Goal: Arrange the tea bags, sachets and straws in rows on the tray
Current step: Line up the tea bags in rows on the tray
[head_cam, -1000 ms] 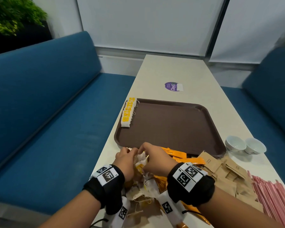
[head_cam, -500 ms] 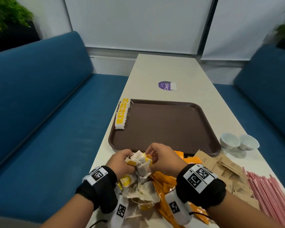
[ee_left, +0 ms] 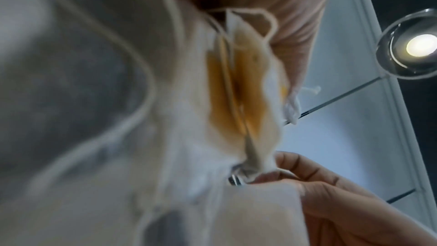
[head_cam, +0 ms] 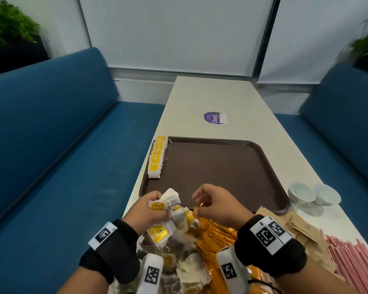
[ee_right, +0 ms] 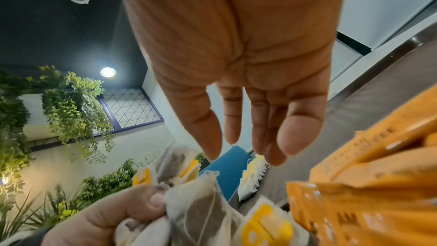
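My left hand (head_cam: 155, 205) grips a bunch of white tea bags with yellow tags (head_cam: 168, 200), lifted just above the loose tea bag pile (head_cam: 179, 251) at the table's near edge. The wrist views show that bunch (ee_left: 241, 91) (ee_right: 196, 203) up close. My right hand (head_cam: 202, 203) hovers beside it over the tray's near rim, fingers relaxed and holding nothing (ee_right: 248, 147). On the brown tray (head_cam: 221, 166), a row of tea bags (head_cam: 156, 160) lies along the left edge. Orange sachets (head_cam: 212, 236), brown sachets (head_cam: 302, 228) and pink straws (head_cam: 353, 262) lie on the table near me.
Two small white bowls (head_cam: 302, 193) stand right of the tray. A purple sticker (head_cam: 214, 118) marks the table beyond it. Blue benches (head_cam: 51, 155) flank the narrow table on both sides.
Both hands were on the bunch of tea bags. My right hand has let go and moved away to the right, while my left hand keeps the bunch lifted.
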{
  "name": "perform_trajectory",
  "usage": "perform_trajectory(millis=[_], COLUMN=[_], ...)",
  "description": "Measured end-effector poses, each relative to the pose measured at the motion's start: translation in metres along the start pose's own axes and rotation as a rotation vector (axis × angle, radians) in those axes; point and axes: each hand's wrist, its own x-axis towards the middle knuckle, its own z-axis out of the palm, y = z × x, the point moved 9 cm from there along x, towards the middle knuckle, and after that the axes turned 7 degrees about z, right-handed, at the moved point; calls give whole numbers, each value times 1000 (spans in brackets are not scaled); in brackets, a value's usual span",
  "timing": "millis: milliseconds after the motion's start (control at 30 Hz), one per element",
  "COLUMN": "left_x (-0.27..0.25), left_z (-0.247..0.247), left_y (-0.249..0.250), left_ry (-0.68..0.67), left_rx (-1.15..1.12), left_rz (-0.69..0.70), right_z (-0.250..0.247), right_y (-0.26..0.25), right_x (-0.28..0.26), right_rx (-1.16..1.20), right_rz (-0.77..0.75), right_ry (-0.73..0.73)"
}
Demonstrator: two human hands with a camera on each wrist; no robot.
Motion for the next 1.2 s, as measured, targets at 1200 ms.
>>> perform_trajectory(millis=[1200], left_x=[-5], left_z=[35], left_y=[1], left_ry=[113], left_rx=[-866], left_rz=[-278], right_z=[-15], right_y=[-12], right_x=[-1], right_rx=[658], right_rz=[68], right_ry=[31])
